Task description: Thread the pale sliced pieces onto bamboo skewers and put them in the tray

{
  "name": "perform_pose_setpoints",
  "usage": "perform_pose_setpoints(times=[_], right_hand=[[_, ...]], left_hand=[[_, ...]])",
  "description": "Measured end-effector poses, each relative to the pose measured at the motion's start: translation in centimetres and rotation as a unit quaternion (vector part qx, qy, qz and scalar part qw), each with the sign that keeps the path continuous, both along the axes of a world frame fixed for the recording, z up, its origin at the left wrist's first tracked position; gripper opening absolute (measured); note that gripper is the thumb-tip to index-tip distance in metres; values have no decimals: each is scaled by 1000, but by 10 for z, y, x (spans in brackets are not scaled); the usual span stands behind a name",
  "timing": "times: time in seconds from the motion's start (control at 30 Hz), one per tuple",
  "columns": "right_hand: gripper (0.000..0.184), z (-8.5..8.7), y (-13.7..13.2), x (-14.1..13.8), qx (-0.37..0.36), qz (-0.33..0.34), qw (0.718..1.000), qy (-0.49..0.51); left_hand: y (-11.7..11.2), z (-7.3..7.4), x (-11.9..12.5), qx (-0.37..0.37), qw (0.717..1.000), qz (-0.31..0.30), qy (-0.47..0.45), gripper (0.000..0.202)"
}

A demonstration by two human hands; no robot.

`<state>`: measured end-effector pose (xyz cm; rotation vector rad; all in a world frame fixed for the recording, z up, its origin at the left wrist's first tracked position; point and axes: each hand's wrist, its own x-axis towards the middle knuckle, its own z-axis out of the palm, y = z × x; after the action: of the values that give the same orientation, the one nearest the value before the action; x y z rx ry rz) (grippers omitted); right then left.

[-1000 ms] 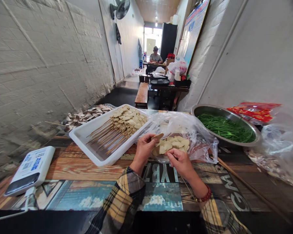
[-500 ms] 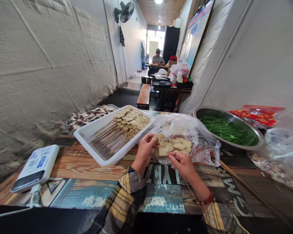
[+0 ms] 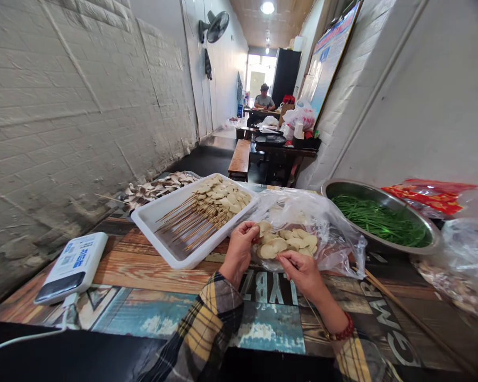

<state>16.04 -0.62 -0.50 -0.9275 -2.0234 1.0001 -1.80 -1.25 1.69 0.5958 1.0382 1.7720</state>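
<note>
One thin skewer [image 3: 313, 313] sits pinched between thumb and fingers of the right hand [image 3: 302, 273], its shaft running back beneath the wrist. Facing it, at twelve o'clock, the left hand [image 3: 239, 250] grips a pale slice [image 3: 265, 227] by its edge. Just beyond, more slices [image 3: 299, 240] lie on a clear plastic bag [image 3: 338, 236] (I can't tell whether one is on the skewer's tip). Farther out, a white tray [image 3: 148, 222] at eleven o'clock holds loaded skewers [image 3: 223, 197]; a steel bowl [image 3: 362, 191] of green stalks [image 3: 380, 222] stands at two. Far off at twelve, a person [image 3: 265, 100] sits.
</note>
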Motion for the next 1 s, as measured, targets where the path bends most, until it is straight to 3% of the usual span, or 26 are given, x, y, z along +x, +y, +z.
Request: perform_pose_setpoints(times=[0.4, 0.6, 1.0], right_hand=[[31, -3, 2, 0, -2, -17, 1000, -9], [32, -6, 3, 0, -38, 0, 999, 10], [32, -8, 3, -3, -44, 6, 999, -1]], left_hand=[[-2, -3, 5, -8, 999, -20, 26, 25], [-1, -2, 5, 2, 998, -7, 55, 22], [0, -5, 1, 29, 996, 7, 86, 19]])
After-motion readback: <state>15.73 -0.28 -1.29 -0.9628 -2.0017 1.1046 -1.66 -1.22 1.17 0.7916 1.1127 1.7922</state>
